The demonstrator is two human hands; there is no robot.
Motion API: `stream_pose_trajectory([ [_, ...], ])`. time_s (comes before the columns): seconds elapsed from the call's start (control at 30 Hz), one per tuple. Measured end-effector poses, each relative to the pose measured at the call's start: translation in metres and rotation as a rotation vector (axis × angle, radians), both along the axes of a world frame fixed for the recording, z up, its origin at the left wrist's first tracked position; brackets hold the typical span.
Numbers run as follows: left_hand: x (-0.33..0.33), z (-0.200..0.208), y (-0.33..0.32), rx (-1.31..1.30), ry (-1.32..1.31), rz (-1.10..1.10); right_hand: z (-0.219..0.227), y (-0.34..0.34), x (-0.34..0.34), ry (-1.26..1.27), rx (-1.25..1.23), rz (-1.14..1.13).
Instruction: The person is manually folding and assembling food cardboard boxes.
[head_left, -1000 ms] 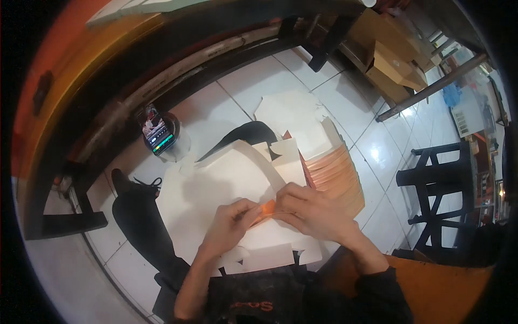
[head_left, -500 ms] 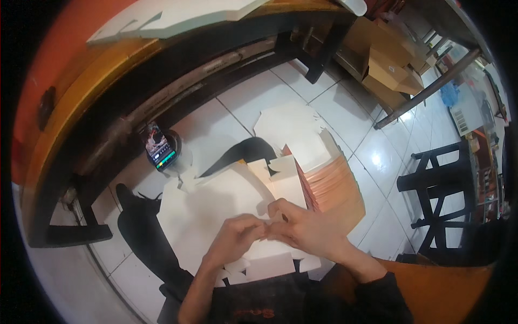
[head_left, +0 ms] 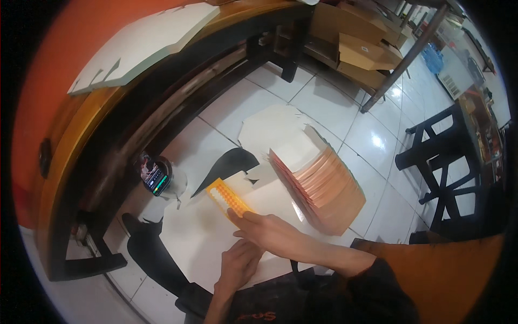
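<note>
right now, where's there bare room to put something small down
The white card is bare between the left trouser leg and the yellow strip; the tiled floor is bare between the peach stack and black stool. It's crowded where the right hand, left hand and strip bunch together.

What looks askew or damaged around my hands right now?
The stack of copper-coloured sheets, right of the white card, looks askew: its layers lean and fan out rather than lying squared up. No spill shows.
</note>
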State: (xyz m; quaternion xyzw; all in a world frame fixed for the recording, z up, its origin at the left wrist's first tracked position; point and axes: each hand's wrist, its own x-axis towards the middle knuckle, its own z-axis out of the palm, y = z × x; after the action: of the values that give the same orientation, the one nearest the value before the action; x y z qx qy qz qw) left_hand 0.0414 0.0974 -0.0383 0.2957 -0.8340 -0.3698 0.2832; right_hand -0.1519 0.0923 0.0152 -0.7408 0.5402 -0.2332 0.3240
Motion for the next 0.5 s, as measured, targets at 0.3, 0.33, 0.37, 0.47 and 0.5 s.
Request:
stream_pose_trajectory([
  [0.3, 0.009, 0.099, 0.021, -0.098, -0.044, 0.120, 0.086, -0.009, -0.055, -0.078, -0.243, 0.363],
  [0.33, 0.012, 0.113, 0.026, -0.041, -0.053, 0.120, 0.088, -0.005, -0.058, -0.212, -0.439, 0.371],
  [0.37, 0.015, 0.121, 0.024, -0.035, -0.048, 0.103, 0.093, -0.007, -0.059, -0.205, -0.434, 0.355],
  [0.47, 0.024, 0.134, 0.025, -0.136, -0.253, 0.066, 0.126, -0.006, -0.066, -0.090, -0.344, 0.429],
  [0.5, 0.030, 0.133, 0.026, -0.474, -0.119, 0.189, 0.132, -0.001, -0.073, -0.089, -0.437, 0.358],
])
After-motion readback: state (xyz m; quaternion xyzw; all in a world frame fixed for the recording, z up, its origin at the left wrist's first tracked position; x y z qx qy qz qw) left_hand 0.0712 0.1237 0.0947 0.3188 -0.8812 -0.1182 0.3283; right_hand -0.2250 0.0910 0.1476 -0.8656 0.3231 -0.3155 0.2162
